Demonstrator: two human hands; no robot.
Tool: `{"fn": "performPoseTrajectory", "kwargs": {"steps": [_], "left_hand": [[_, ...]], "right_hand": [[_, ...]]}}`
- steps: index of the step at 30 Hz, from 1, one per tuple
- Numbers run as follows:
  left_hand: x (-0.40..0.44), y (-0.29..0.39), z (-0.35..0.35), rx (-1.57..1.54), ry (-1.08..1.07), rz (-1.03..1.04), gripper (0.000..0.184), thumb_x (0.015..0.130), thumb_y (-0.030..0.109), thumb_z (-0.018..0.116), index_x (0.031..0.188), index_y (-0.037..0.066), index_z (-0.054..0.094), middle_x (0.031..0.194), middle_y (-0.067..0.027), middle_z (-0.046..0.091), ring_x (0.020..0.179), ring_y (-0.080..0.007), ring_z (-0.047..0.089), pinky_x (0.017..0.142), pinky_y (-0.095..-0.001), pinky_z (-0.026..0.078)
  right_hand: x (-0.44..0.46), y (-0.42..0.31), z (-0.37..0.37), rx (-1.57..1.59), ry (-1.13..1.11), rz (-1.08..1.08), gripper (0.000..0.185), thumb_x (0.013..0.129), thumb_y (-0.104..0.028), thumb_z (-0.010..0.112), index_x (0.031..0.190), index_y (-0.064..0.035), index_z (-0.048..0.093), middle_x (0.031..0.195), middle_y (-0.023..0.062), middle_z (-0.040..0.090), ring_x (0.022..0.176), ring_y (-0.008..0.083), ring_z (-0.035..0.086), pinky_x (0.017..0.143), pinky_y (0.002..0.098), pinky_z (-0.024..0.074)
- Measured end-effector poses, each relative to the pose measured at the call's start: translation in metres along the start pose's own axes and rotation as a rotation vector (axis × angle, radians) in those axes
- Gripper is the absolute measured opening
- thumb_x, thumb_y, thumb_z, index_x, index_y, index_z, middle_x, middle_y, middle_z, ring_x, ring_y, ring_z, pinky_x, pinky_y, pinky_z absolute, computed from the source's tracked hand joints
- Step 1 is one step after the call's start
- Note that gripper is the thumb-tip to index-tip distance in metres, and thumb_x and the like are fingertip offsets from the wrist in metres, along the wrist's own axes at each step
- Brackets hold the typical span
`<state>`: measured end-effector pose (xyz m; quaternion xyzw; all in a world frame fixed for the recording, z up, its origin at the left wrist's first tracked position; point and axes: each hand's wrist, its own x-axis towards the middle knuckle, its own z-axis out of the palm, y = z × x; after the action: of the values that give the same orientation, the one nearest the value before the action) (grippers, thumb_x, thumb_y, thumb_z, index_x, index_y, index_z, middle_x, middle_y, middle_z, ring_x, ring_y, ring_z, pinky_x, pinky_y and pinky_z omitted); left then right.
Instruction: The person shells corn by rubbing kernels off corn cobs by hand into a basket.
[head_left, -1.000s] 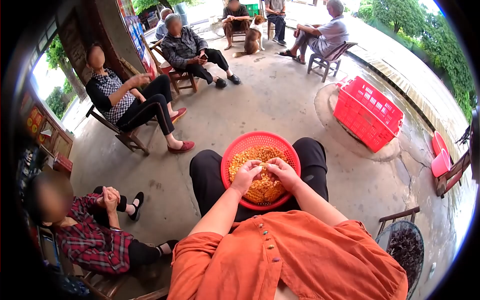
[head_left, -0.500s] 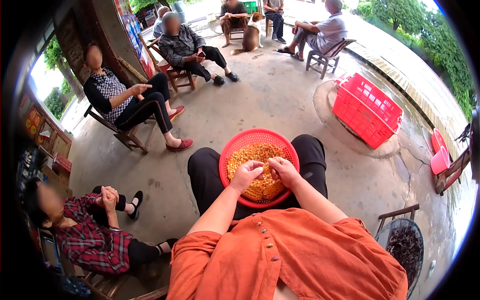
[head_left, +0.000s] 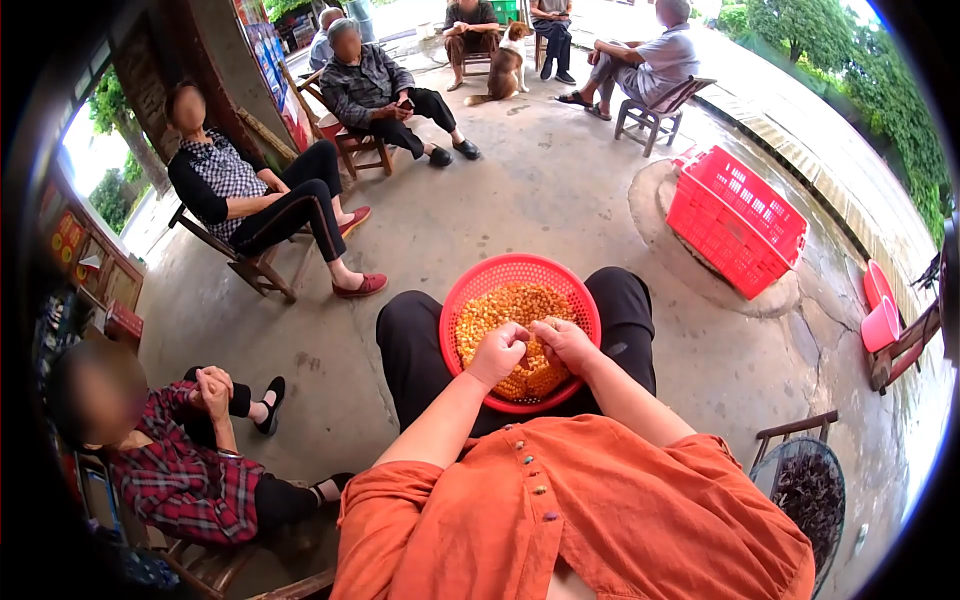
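A red perforated plastic basket (head_left: 458, 290) rests on my lap, between my dark-trousered legs. Inside it lies a layer of orange-yellow kernels (head_left: 515, 302) that look like corn. Above the kernels, my left hand (head_left: 501, 352) has its fingers curled and pinched together. My right hand (head_left: 564, 344) is close beside it, fingertips pinched and nearly meeting those of the left. Whatever sits between the fingers is too small or hidden to make out.
Red plastic crates (head_left: 735, 222) stand ahead on the right, with pink basins (head_left: 880, 325) beyond. At lower right is a round tray of dark dried material (head_left: 808, 495). Several people sit on chairs at left and ahead; a dog (head_left: 508, 65) sits among them.
My fingertips have shifted slightly, the two hands staying close together over the basket. The seated person in the checked top has lowered a pointing hand to the lap.
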<state>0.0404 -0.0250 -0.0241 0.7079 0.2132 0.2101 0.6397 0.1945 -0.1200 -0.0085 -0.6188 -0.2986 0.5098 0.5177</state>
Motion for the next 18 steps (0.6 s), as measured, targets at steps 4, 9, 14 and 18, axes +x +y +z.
{"fn": "performPoseTrajectory", "kwargs": {"steps": [4, 9, 14, 18], "left_hand": [[0.002, 0.002, 0.0, -0.024, 0.037, -0.03, 0.021, 0.086, 0.001, 0.045, 0.099, -0.003, 0.059, 0.083, -0.0073, 0.062, 0.07, -0.0142, 0.064, 0.063, -0.0276, 0.053], [0.002, 0.013, -0.009, -0.405, -0.014, -0.223, 0.021, 0.089, 0.008, 0.049, 0.105, -0.002, 0.059, 0.088, -0.0074, 0.062, 0.073, -0.0151, 0.063, 0.071, -0.0291, 0.054], [-0.001, 0.024, -0.009, -0.425, -0.048, -0.279, 0.022, 0.088, 0.009, 0.056, 0.108, -0.003, 0.058, 0.089, -0.0073, 0.062, 0.075, -0.0148, 0.063, 0.072, -0.0291, 0.055], [0.004, 0.022, -0.012, -0.39, -0.082, -0.266, 0.023, 0.087, 0.009, 0.06, 0.107, -0.002, 0.058, 0.089, -0.0068, 0.062, 0.075, -0.0145, 0.063, 0.072, -0.0289, 0.055]], "right_hand": [[-0.002, -0.001, 0.001, 0.112, -0.059, 0.028, 0.027, 0.094, -0.035, 0.056, 0.08, -0.0115, 0.054, 0.056, -0.0023, 0.047, 0.041, 0.0091, 0.04, 0.039, 0.023, 0.0308], [0.002, 0.003, -0.003, 0.216, -0.04, 0.046, 0.029, 0.094, -0.036, 0.055, 0.079, -0.0116, 0.053, 0.055, -0.0014, 0.048, 0.041, 0.0102, 0.042, 0.039, 0.0233, 0.0323], [0.003, 0.002, -0.001, 0.158, -0.041, 0.04, 0.032, 0.094, -0.039, 0.055, 0.077, -0.0114, 0.053, 0.054, -0.0009, 0.048, 0.041, 0.0105, 0.042, 0.04, 0.0234, 0.0332], [0.002, -0.002, 0.0, 0.071, -0.023, 0.055, 0.032, 0.094, -0.039, 0.055, 0.078, -0.0113, 0.054, 0.054, -0.0012, 0.047, 0.041, 0.0102, 0.042, 0.04, 0.0232, 0.0335]]}}
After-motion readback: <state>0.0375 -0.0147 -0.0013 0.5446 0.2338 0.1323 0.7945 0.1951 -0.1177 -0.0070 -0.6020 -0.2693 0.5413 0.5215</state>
